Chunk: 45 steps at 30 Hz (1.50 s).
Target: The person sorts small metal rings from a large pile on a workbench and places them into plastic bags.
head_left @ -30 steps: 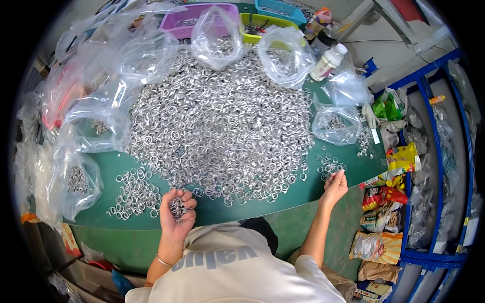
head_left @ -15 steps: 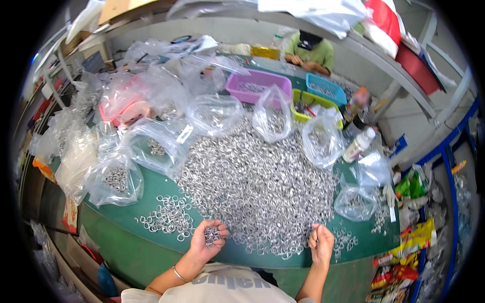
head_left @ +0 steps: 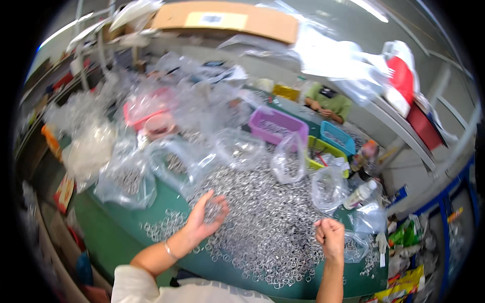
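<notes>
A broad pile of small silvery metal rings point(head_left: 273, 217) covers the middle of the green table point(head_left: 118, 224). Above its left edge, my left hand point(head_left: 206, 216) cups a small clump of these rings in half-curled fingers, slightly blurred. My right hand point(head_left: 331, 236) is closed in a pinch at the pile's right side; whatever lies between its fingertips is hidden. A smaller, loose group of rings point(head_left: 164, 225) lies left of my left hand. Close to my right hand rests a clear plastic bag point(head_left: 355, 248) with rings in it.
Clear bags of rings point(head_left: 126, 179) line the pile's far and left sides. Behind stand a purple basket point(head_left: 279, 123), a green basket point(head_left: 326, 152) and a blue basket point(head_left: 337, 137). A white bottle point(head_left: 359, 194) stands right. Across the table sits a person point(head_left: 328, 102); a loaded shelf point(head_left: 227, 19) hangs overhead.
The view has tilted upward, showing more of the shelf. My left hand has moved forward over the pile's edge, its fingers loosening around the rings. My right hand stays closed.
</notes>
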{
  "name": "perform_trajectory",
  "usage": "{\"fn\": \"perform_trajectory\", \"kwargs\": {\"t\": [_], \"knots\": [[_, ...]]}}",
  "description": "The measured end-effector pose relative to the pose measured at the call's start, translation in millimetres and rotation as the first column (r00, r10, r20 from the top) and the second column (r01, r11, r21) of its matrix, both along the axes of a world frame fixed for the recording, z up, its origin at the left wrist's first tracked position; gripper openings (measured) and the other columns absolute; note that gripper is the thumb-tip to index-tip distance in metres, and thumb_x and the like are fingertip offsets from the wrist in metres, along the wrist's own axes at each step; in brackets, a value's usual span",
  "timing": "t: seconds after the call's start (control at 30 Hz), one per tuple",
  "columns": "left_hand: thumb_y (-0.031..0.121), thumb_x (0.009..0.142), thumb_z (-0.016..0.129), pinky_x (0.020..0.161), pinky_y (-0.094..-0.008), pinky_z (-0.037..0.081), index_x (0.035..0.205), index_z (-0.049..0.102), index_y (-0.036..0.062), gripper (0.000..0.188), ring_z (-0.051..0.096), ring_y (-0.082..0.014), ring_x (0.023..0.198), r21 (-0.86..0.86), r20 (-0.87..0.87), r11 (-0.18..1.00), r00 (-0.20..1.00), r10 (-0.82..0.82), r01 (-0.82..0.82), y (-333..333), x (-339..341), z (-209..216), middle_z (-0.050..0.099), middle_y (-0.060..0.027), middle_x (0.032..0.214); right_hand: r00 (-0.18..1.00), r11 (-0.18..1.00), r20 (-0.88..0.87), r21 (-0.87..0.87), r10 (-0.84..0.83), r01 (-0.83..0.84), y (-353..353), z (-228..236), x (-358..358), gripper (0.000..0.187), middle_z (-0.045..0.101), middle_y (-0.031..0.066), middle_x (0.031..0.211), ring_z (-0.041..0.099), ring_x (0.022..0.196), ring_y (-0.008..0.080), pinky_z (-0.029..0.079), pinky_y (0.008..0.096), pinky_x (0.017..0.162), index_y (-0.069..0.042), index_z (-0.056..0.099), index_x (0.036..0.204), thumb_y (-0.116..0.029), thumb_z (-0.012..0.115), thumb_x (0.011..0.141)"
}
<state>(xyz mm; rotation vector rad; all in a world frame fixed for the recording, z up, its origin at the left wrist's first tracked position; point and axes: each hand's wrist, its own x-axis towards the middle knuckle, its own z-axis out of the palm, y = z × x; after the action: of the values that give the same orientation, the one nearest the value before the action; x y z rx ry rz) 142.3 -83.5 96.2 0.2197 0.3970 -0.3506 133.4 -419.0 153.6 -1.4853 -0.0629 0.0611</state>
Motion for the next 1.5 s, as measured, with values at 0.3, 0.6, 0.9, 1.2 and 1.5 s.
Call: {"fn": "perform_trajectory", "kwargs": {"t": [0.3,0.6,0.9,1.2,1.5], "knots": [[0.015,0.085,0.048,0.094,-0.0403,0.043,0.104,0.050,-0.0015,0.025,0.047,-0.0305,0.115,-0.128,0.095,0.966,0.966,0.239,-0.226,16.3,-6.2,19.6,0.050,-0.0177,0.114,0.949,0.968,-0.202,0.114,0.244,-0.225,53.5,-27.8,-0.7,0.026,0.041,0.0010,0.054,0.035,0.043,0.0074,0.028,0.0202,0.040,0.006,0.057,0.084,-0.017,0.049,0.092],[0.024,0.089,0.039,0.090,-0.0427,0.043,0.110,0.048,-0.0009,0.034,0.052,-0.0292,0.102,0.055,-0.020,0.762,0.762,0.647,-0.645,93.6,40.2,-31.0,0.052,-0.0165,0.108,0.823,0.920,-0.410,0.184,0.393,-0.347,79.8,-76.9,-28.8,0.022,0.042,0.0009,0.054,0.033,0.041,0.0070,0.026,0.0199,0.039,0.007,0.058,0.087,-0.012,0.048,0.092],[0.028,0.087,0.042,0.067,-0.0455,0.044,0.095,0.053,0.0069,0.025,0.053,-0.0251,0.075,0.368,0.183,0.614,0.702,0.689,-0.698,139.6,142.3,-56.2,0.055,-0.0101,0.082,0.764,0.907,-0.490,0.210,0.420,-0.364,96.4,-85.4,-35.2,0.023,0.041,-0.0008,0.055,0.033,0.043,0.0058,0.026,0.0196,0.040,0.007,0.059,0.091,-0.014,0.048,0.092],[0.006,0.079,0.053,0.089,-0.0303,0.037,0.118,0.048,0.0037,0.039,0.045,-0.0155,0.107,0.527,0.695,0.259,0.586,0.417,-0.809,77.2,65.9,31.3,0.050,-0.0059,0.114,0.811,0.919,-0.439,0.111,0.386,-0.378,63.6,-54.3,-12.1,0.027,0.039,-0.0022,0.051,0.036,0.042,0.0061,0.029,0.0201,0.041,0.005,0.058,0.088,-0.019,0.047,0.093],[0.010,0.070,0.068,0.095,-0.0383,0.034,0.118,0.050,0.0057,0.052,0.046,-0.0285,0.110,-0.114,0.753,-0.154,0.015,-0.657,-0.981,-29.6,123.1,214.4,0.048,-0.0126,0.116,0.856,0.930,-0.401,-0.024,0.328,-0.367,64.3,-20.5,-10.2,0.027,0.044,-0.0045,0.057,0.039,0.047,0.0043,0.030,0.0187,0.043,0.004,0.059,0.102,-0.020,0.050,0.092]]}}
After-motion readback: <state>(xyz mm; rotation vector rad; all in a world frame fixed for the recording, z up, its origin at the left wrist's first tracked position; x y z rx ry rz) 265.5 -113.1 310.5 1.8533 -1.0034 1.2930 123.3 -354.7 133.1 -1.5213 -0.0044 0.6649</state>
